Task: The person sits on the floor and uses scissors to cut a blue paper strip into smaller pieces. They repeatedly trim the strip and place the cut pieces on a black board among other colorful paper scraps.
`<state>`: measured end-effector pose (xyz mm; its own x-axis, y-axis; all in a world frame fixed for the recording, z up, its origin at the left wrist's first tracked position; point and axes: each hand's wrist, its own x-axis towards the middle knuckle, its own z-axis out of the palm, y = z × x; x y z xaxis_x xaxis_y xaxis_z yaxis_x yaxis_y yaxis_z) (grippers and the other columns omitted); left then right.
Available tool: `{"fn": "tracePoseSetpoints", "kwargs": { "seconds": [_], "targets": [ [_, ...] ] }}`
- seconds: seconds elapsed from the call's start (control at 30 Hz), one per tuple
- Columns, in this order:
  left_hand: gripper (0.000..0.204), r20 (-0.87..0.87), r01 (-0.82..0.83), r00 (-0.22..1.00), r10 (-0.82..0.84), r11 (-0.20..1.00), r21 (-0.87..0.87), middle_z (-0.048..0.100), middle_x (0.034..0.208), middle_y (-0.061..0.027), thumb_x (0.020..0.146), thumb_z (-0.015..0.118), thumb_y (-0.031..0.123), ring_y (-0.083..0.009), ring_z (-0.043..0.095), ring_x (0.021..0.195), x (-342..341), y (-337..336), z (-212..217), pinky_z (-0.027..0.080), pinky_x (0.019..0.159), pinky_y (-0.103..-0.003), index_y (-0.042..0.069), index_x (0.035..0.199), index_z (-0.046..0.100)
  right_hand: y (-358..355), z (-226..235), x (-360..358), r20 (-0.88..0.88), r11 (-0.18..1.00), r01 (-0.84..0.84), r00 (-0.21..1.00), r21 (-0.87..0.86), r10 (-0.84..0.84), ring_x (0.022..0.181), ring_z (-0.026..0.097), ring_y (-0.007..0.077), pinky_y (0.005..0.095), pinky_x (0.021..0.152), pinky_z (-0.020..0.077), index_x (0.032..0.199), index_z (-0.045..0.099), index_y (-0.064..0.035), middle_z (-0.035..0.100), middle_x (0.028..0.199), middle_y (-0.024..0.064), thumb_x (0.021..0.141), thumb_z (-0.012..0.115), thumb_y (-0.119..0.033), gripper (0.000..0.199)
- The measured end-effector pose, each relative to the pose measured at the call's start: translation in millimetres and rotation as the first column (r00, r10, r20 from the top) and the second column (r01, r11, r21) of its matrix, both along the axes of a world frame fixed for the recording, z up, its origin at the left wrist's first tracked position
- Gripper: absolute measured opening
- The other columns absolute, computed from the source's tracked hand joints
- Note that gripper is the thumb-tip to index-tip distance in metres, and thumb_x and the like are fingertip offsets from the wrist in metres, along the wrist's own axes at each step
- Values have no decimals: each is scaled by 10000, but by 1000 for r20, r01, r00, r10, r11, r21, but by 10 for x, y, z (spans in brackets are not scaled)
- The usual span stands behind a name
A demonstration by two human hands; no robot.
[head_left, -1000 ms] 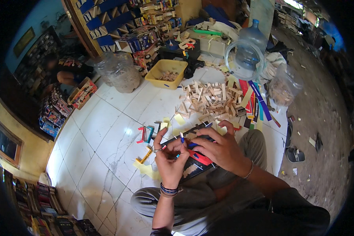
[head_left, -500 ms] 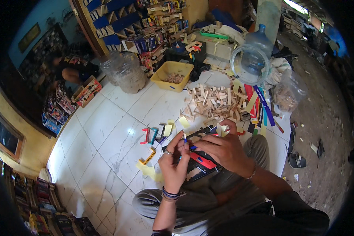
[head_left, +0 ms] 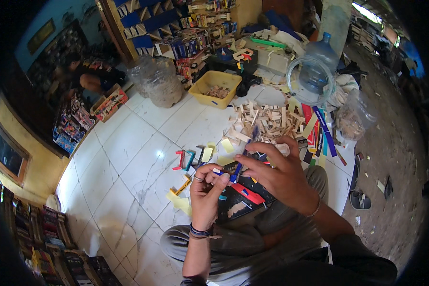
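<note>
Upper centre: yellow plastic tub [head_left: 204, 98]; green tray [head_left: 268, 42], above and to its right. Upper right: blue water jug [head_left: 322, 51], looped clear hose [head_left: 289, 82] before it. Right: filled clear bag [head_left: 352, 123]; dark sandal [head_left: 360, 201], lower. Upper left: large plastic sack [head_left: 166, 88]; open cardboard box [head_left: 112, 106].

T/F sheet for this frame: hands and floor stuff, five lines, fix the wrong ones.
1. The left hand pinches a small blue piece. True.
2. The yellow tub is upside down. False: it stands open side up, with wooden bits inside.
3. A red piece lies on the black board. True.
4. The wood pile is left of the tub. False: it is to the right.
5. The water jug lies on its side. False: it stands upright.
</note>
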<state>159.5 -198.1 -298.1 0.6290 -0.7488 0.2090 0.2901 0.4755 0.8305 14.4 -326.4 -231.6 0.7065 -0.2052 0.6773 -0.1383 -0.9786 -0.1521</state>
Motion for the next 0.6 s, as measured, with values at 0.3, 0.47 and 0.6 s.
{"fn": "tracePoseSetpoints", "kwargs": {
  "seconds": [0.3, 0.47, 0.6],
  "targets": [
    [243, 302, -94, 944, 134, 985, -144, 682, 1078, -145, 850, 712, -78, -229, 653, 1043, -30, 22, -4, 523, 933, -349, 2, 1045, 592, 187, -201, 60, 211, 444, -231, 973, 866, 95, 974, 645, 118, 264, 796, 475, 1090, 651, -43, 705, 1038, 47, 889, 745, -243, 299],
    [202, 424, -113, 885, 194, 971, -209, 700, 1027, -163, 804, 737, -101, -296, 666, 1066, -78, 48, 27, 539, 935, -398, -11, 960, 644, 171, -221, 61, 258, 316, -291, 956, 903, 142, 962, 637, 94, 254, 814, 469, 1118, 658, -39, 711, 1073, 36, 884, 756, -252, 331],
    [170, 475, -233, 822, 313, 947, -220, 716, 979, -165, 766, 771, -100, -318, 685, 1041, -170, 60, 42, 555, 913, -406, -17, 873, 668, 187, -224, 43, 295, 312, -314, 949, 897, 107, 920, 625, 75, 246, 802, 461, 1102, 692, -39, 722, 1031, 26, 876, 763, -245, 313]
  ]
}}
